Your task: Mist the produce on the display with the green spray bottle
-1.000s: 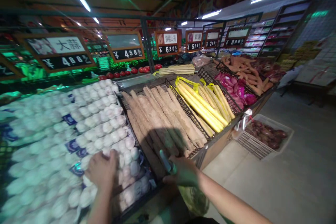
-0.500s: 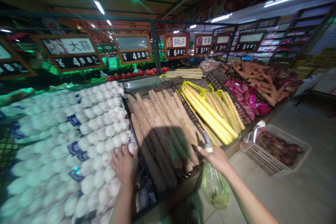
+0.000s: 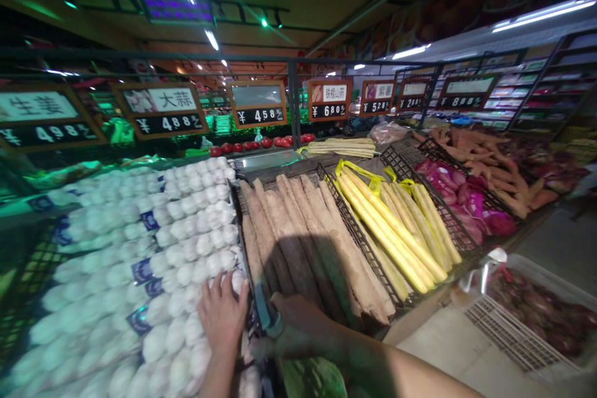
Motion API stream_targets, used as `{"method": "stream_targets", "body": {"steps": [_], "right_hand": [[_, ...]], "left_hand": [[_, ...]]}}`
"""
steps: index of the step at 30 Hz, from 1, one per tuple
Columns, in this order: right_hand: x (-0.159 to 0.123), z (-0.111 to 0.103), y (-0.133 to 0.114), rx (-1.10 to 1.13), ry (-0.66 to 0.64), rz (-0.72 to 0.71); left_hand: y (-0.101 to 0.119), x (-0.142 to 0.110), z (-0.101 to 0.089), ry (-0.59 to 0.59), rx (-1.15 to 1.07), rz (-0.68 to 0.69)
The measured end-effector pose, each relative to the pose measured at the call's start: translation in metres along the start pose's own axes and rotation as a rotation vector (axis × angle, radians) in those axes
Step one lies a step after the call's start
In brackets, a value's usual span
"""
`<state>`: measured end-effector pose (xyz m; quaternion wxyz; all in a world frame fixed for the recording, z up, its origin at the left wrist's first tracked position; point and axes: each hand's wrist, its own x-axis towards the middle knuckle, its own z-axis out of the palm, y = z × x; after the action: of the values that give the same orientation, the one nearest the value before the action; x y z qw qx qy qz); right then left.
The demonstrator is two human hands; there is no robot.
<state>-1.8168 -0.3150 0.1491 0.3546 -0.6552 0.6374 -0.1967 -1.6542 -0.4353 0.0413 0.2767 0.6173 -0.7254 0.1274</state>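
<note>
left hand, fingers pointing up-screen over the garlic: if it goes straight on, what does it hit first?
Probably more netted garlic. The left hand lies flat on the pile with its fingers aimed up the slope, so the next bulbs lie right ahead. The black wire divider runs just to its right; depth is unclear, but it seems to be beside that line.

Hands at the front edge of a market produce stand.
The left hand [image 3: 222, 317] rests on the garlic [image 3: 153, 249]; the right hand [image 3: 298, 333], just beside it, holds a spray bottle [image 3: 267, 314]. Behind the right hand lie long yams [image 3: 303, 230], with bundled roots [image 3: 396, 224] further right.
</note>
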Motion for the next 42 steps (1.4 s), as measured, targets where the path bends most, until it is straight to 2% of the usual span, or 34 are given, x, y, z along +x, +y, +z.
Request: {"method": "stream_targets", "body": {"steps": [3, 6, 10, 13, 15, 18, 21, 25, 27, 29, 32, 35, 39, 42], "right_hand": [[0.003, -0.02, 0.014, 0.045, 0.1, 0.054], [-0.007, -0.053, 0.055, 0.094, 0.262, 0.104], [-0.037, -0.098, 0.119, 0.188, 0.454, 0.134], [-0.055, -0.119, 0.145, 0.179, 0.526, 0.171], [-0.057, -0.122, 0.147, 0.181, 0.531, 0.17], [-0.038, -0.114, 0.132, 0.263, 0.461, 0.077], [-0.004, -0.095, 0.096, 0.279, 0.3, -0.013], [0.03, -0.071, 0.037, 0.138, 0.079, -0.108], [0.039, -0.063, 0.015, 0.138, 0.014, -0.137], [0.044, -0.061, 0.006, 0.203, -0.008, -0.149], [0.051, -0.069, 0.016, 0.263, 0.029, -0.182], [0.057, -0.091, 0.051, 0.266, 0.139, -0.196], [0.05, -0.131, 0.107, 0.494, 0.276, -0.054], [0.038, -0.157, 0.133, 0.7, 0.345, 0.063]], "left_hand": [[0.001, 0.0, 0.001, 0.008, 0.015, 0.001], [0.001, 0.0, 0.003, 0.018, 0.017, -0.003], [-0.001, 0.001, 0.006, 0.008, 0.008, -0.002], [-0.002, 0.001, 0.006, 0.002, 0.001, -0.017], [-0.001, 0.001, 0.006, -0.003, -0.002, -0.033], [-0.001, 0.001, 0.006, -0.003, 0.001, -0.044], [-0.002, 0.001, 0.007, 0.0, -0.002, -0.032], [-0.003, 0.001, 0.007, -0.023, -0.012, -0.041], [-0.003, 0.0, 0.006, -0.04, -0.014, -0.05], [-0.003, -0.001, 0.004, -0.051, -0.016, -0.051], [-0.005, -0.002, 0.006, -0.036, -0.018, -0.043], [-0.007, -0.003, 0.01, -0.004, -0.017, -0.045], [-0.007, -0.001, 0.013, 0.004, -0.012, -0.048], [-0.005, 0.0, 0.011, 0.001, -0.012, -0.046]]}}
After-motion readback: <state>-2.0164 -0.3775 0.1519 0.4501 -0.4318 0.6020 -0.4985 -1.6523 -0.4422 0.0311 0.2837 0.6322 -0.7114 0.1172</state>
